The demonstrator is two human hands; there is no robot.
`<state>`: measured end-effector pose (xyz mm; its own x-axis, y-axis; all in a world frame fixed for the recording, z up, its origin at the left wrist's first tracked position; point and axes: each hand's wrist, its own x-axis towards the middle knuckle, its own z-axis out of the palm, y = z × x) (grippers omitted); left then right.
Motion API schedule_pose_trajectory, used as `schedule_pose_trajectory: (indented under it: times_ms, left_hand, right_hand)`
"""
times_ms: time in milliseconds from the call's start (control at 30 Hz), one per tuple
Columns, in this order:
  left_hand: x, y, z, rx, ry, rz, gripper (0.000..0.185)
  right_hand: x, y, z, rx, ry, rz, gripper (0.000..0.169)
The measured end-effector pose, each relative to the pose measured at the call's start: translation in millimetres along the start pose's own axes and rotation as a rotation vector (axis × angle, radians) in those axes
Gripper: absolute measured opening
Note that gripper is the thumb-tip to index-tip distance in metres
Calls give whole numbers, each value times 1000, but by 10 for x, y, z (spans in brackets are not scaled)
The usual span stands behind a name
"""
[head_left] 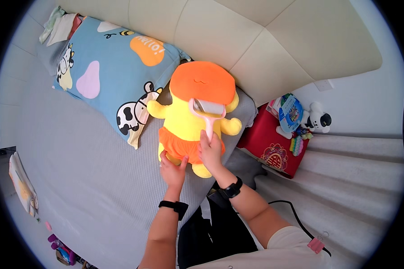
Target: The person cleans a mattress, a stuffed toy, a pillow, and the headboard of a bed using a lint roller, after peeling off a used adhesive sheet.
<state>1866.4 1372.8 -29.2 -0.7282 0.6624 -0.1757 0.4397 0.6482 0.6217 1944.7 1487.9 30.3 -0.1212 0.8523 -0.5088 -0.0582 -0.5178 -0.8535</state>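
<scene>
A yellow plush duck [181, 117] with a broad orange bill and orange fabric shorts lies on its back on a grey quilted bed cover [97, 161]. My right hand [210, 152] is closed around the pink handle of a lint roller [208, 108]. The roller's white cylinder lies over the duck's upper belly, just below the bill. My left hand [173, 171] grips the duck low down, at the shorts and one leg, thumb and fingers spread to either side. Part of that leg is hidden under my fingers.
A blue cow-print pillow [107, 74] lies left of the duck, against the cream padded headboard [219, 33]. At right, a red cloth-covered bedside stand [266, 138] holds a white figurine [318, 117] and other small items. Pale curtains [350, 168] hang beside it.
</scene>
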Motion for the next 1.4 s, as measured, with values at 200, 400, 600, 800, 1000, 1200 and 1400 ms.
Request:
schedule_pose_trajectory:
  times_ms: [200,400,600,800,1000,1200,1400]
  left_hand:
    - [82,-87,16,-91,1,-45,75]
    - [85,-11,-14,-70,-3,-63,74]
    - [87,-32,2,-53,-8,-81,75]
    - [64,-71,44,-60,-29,-76,77]
    - [95,-260,16,-193,14,-20,71]
    - [567,397,-613,123,96,177,56]
    - [1026,1205,-280,368,-96,289,75]
  right_hand:
    - [130,-143,283,29,10,-111,24]
    - [297,-276,322,-40,40,-191,27]
    - [679,-789,266,-20,-26,-74,28]
    - [959,-980,178,-104,-60,-4,28]
    - [1033,-991,205,-93,-140,53,28]
    - [1031,-1020,67,-146,-150,71,29]
    - [1070,-985,121,-146,-190,86,29]
